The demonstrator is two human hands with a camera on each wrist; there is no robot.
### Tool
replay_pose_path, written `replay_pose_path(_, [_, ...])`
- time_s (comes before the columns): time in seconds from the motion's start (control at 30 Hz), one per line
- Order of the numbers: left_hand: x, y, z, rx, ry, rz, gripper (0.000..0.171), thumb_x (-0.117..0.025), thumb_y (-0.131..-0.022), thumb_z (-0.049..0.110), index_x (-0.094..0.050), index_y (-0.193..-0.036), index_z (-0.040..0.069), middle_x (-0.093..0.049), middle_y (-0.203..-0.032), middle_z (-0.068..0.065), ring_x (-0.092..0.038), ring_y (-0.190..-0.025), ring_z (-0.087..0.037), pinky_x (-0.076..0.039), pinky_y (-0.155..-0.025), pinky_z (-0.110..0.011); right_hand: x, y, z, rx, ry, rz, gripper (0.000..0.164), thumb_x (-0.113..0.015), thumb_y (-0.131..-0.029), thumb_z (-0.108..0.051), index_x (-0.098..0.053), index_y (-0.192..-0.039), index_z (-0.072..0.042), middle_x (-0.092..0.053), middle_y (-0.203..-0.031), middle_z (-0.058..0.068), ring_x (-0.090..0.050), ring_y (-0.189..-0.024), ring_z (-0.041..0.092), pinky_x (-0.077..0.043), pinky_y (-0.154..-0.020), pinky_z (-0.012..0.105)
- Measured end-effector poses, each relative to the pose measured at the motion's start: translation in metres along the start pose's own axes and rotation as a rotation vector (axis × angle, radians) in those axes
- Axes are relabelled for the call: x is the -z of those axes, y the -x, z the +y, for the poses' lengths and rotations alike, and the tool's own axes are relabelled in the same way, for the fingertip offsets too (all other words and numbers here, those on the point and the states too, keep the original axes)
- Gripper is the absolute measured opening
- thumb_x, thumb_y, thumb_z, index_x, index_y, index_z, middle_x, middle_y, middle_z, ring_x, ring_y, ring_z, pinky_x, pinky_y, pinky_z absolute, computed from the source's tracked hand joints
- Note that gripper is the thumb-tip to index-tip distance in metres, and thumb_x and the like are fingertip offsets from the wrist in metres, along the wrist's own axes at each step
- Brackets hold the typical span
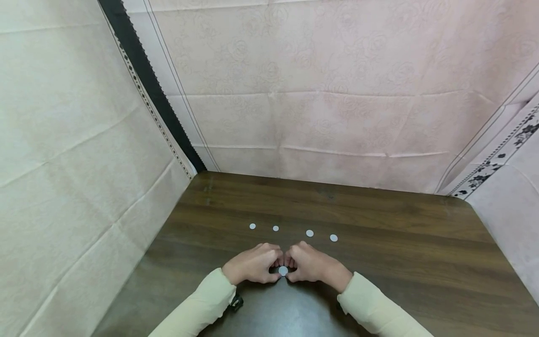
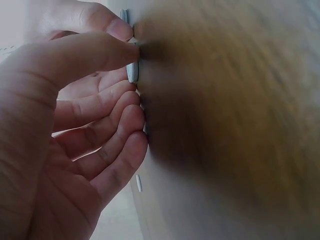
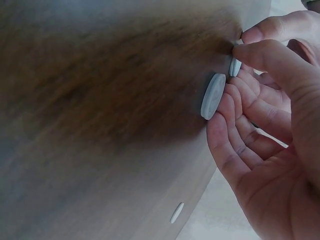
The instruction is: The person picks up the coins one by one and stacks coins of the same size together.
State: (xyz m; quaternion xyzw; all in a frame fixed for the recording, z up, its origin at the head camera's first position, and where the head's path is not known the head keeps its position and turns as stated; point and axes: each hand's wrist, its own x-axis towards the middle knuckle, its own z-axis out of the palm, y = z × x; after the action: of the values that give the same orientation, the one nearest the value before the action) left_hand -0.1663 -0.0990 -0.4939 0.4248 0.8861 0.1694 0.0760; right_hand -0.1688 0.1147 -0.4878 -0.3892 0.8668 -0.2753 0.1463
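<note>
A small white disc lies on the dark wooden table between the two hands. My left hand has its thumb and forefinger at the edge of this disc, the other fingers curled down to the wood. From the opposite side my right hand meets it, thumb and forefinger on the same disc. The two hands' knuckles almost touch in the head view. By the right hand's outer fingertips, a larger-looking white disc shows in the right wrist view.
Beyond the hands, a row of white discs runs across the table, from a left disc to a right disc. Pale patterned cloth hangs behind the brown wooden table and along both sides.
</note>
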Motion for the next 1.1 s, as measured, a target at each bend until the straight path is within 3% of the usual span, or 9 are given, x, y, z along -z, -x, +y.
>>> replay_pose_path(0.27, [0.000, 0.000, -0.002, 0.008, 0.015, -0.011, 0.013, -0.082, -0.089, 0.021, -0.072, -0.090, 0.014, -0.061, -0.086, 0.007, -0.051, -0.073, 0.002, -0.044, -0.065, -0.011, 0.008, 0.003, 0.000, -0.012, -0.039, -0.012, 0.014, -0.085, -0.083, -0.008, -0.075, -0.091, -0.005, -0.074, -0.085, 0.001, -0.066, -0.076, 0.003, -0.055, -0.071, 0.018])
replay_pose_path(0.43, [0.001, 0.001, -0.002, 0.025, 0.030, -0.019, 0.013, -0.082, -0.089, 0.021, -0.072, -0.091, 0.015, -0.062, -0.086, 0.008, -0.050, -0.073, 0.003, -0.044, -0.065, -0.011, 0.017, 0.008, 0.005, -0.053, 0.000, -0.030, 0.021, -0.087, -0.085, -0.017, -0.075, -0.099, -0.006, -0.073, -0.092, 0.000, -0.065, -0.083, 0.003, -0.056, -0.076, 0.021])
replay_pose_path(0.7, [0.001, 0.001, 0.000, 0.018, -0.013, -0.007, 0.014, -0.083, -0.088, 0.023, -0.072, -0.092, 0.015, -0.063, -0.086, 0.008, -0.051, -0.074, 0.003, -0.044, -0.067, -0.010, 0.042, 0.018, 0.016, -0.046, 0.108, 0.046, 0.020, -0.085, -0.088, -0.016, -0.076, -0.101, -0.004, -0.074, -0.094, 0.004, -0.069, -0.086, 0.011, -0.059, -0.077, 0.025])
replay_pose_path(0.93, [0.000, 0.000, 0.001, 0.019, -0.038, -0.004, 0.015, -0.083, -0.088, 0.025, -0.072, -0.092, 0.016, -0.063, -0.086, 0.009, -0.051, -0.074, 0.004, -0.044, -0.068, -0.009, 0.062, 0.022, 0.028, -0.103, 0.132, 0.056, 0.027, -0.083, -0.089, -0.013, -0.075, -0.110, 0.002, -0.074, -0.102, 0.010, -0.069, -0.091, 0.017, -0.061, -0.081, 0.032])
replay_pose_path(1.1, [0.001, 0.000, 0.001, 0.019, -0.039, -0.010, 0.014, -0.083, -0.088, 0.025, -0.072, -0.092, 0.016, -0.063, -0.086, 0.009, -0.051, -0.074, 0.004, -0.044, -0.068, -0.009, 0.069, 0.020, 0.039, -0.102, 0.162, 0.085, 0.024, -0.084, -0.088, -0.011, -0.075, -0.106, 0.003, -0.074, -0.100, 0.012, -0.070, -0.090, 0.019, -0.061, -0.079, 0.031])
